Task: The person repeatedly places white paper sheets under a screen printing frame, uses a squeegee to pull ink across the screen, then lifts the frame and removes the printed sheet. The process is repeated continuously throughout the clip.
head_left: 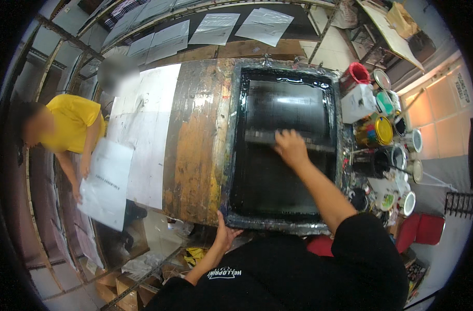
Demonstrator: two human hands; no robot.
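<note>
A printing screen with a dark, ink-stained frame lies on the table in front of me. Wet black ink glistens along its far inner edge. My right hand is closed on a squeegee that spans the mesh crosswise, around the middle of the screen. Motion slightly blurs the squeegee and the fingertips. At the near left corner of the frame, my left hand grips the edge, its thumb pointing up along the side. Some fingers of that hand are hidden from view.
Left of the screen are a stained wooden board and a white sheet. A co-worker in a yellow shirt holds a printed white plastic sheet. Paint cans crowd the right edge. Racks with sheets stand beyond.
</note>
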